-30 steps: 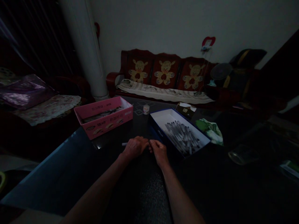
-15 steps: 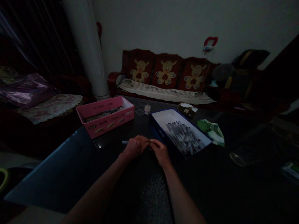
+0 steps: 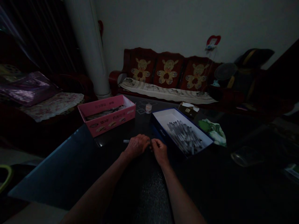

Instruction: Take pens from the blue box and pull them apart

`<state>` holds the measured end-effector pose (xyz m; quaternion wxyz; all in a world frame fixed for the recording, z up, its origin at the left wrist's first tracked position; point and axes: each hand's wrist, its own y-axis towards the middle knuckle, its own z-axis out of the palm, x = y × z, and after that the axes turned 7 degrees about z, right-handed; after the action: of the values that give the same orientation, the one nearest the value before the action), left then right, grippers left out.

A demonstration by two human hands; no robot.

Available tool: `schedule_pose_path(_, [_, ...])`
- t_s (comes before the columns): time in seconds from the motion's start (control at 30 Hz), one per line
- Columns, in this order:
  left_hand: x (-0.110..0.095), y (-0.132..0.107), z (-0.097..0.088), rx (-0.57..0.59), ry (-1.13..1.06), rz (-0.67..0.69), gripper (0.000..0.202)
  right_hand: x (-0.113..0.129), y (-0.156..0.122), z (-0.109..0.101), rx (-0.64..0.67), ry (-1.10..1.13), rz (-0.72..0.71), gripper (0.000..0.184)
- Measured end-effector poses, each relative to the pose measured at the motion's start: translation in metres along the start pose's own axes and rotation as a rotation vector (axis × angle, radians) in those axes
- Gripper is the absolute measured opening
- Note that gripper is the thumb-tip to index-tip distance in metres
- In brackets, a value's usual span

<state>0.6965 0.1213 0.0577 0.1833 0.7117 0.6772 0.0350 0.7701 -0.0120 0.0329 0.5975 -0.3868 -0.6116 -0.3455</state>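
Note:
My left hand (image 3: 138, 145) is closed around a slim pen (image 3: 126, 141), whose pale end sticks out to the left of the fist. Close beside it, my right hand (image 3: 159, 150) pinches at the pen's other end, where the fingertips hide most of the detail. Right of the hands stands a blue box with a white inside (image 3: 163, 117), holding a heap of similar pens (image 3: 185, 135). To the left, a pink box (image 3: 112, 120) contains many thin dark items that I cannot make out clearly.
A small round tub (image 3: 148, 108) stands between the boxes. Behind the blue box are a dark tissue box (image 3: 188, 109) and a green-and-white packet (image 3: 212, 130). A clear jar (image 3: 241, 157) lies at right. A wooden sofa (image 3: 163, 74) stands beyond the dark table (image 3: 144, 193).
My right hand has shifted slightly away from the left, with a small gap opening between the fingertips. The whole view has drifted a little to the side.

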Motion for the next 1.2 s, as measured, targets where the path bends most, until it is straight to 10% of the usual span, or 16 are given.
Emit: schedule_pose_path(1.2, [0.003, -0.002, 0.005, -0.021, -0.019, 0.040, 0.022, -0.004, 0.003, -0.005, 0.082, 0.098, 0.054, 0.046])
